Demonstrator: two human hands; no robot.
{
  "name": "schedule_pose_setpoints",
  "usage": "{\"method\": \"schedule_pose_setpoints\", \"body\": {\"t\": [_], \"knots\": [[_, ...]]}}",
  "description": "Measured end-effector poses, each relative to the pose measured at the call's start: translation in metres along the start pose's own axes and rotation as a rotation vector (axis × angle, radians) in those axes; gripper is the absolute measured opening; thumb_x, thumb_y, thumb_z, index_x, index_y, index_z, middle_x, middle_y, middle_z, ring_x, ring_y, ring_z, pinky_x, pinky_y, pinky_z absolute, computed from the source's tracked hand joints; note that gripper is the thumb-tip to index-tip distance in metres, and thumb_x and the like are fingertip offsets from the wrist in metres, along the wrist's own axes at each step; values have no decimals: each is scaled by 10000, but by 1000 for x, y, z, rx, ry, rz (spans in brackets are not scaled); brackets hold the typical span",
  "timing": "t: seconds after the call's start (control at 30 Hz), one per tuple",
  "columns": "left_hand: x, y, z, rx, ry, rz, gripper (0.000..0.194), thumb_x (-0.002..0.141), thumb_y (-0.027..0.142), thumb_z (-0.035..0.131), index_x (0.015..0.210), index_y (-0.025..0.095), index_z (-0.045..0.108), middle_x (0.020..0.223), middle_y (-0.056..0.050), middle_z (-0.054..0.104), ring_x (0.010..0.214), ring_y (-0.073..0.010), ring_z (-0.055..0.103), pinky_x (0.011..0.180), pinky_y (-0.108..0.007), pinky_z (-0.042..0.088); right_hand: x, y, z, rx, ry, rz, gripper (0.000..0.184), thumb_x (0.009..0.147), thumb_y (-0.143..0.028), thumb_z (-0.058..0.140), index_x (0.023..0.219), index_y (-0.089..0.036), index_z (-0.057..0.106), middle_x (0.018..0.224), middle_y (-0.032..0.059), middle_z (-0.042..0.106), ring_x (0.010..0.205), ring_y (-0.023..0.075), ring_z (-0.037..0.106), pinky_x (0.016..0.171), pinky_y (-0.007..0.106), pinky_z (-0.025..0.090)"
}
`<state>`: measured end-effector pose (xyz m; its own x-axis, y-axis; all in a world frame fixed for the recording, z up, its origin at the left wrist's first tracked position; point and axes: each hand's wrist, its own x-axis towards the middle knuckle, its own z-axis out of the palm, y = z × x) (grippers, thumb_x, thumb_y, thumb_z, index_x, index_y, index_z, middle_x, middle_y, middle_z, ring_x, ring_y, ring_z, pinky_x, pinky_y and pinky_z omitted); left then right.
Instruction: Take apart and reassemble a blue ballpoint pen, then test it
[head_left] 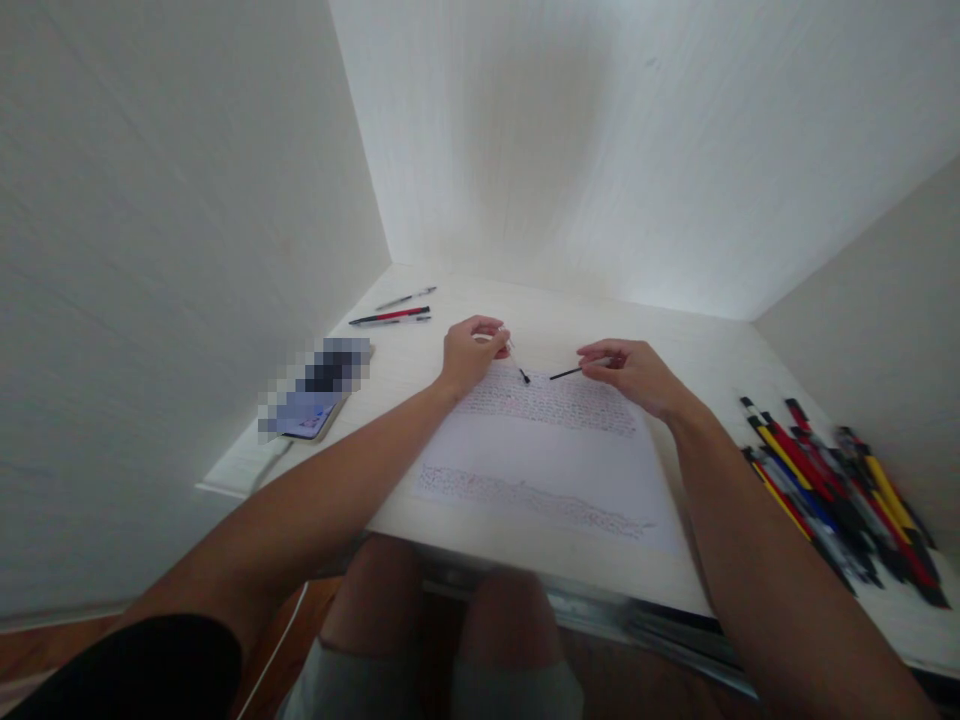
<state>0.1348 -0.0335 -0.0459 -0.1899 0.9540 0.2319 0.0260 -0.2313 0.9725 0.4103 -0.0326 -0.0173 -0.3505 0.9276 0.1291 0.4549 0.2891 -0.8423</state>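
My left hand [474, 352] is closed in a pinch above the top edge of a sheet of paper [540, 455]. From its fingers a thin, clear pen part with a black end [526, 379] slants down to the right. Across from it, my right hand [621, 368] pinches a thin black pen refill [565, 374], which points left. A small gap separates the two pieces. Handwritten lines fill the upper and lower parts of the sheet, and its middle band is blank.
On the left of the white desk [517, 290] lie a few pens [390, 317] and a phone [315, 405], partly blurred out. Many pens in red, yellow, blue and black [832, 490] are heaped at the right. Walls enclose the desk on three sides.
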Motion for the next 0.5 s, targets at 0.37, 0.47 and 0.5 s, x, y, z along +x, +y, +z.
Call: {"method": "schedule_pose_setpoints", "body": {"t": [0.37, 0.47, 0.5], "knots": [[-2, 4, 0, 119, -10, 50, 122, 819, 193, 704, 909, 113, 685, 799, -58, 711, 559, -93, 658, 501, -165, 532, -6, 9, -26, 5, 4, 7, 310, 791, -453, 783, 945, -185, 755, 948, 93, 698, 792, 258, 634, 641, 342, 488], [-1, 3, 1, 141, -19, 46, 114, 833, 195, 687, 915, 115, 685, 801, -54, 711, 541, -90, 645, 488, -173, 529, -7, 15, -37, -24, 1, 53, 352, 778, -468, 815, 982, -188, 750, 916, 88, 695, 768, 260, 628, 630, 342, 492], [-1, 2, 1, 144, -20, 47, 115, 838, 201, 682, 917, 118, 686, 808, -54, 712, 548, -92, 647, 488, -178, 530, -9, 16, -40, -40, -3, 61, 357, 769, -473, 831, 971, -191, 747, 917, 88, 696, 777, 265, 633, 641, 345, 499]]}}
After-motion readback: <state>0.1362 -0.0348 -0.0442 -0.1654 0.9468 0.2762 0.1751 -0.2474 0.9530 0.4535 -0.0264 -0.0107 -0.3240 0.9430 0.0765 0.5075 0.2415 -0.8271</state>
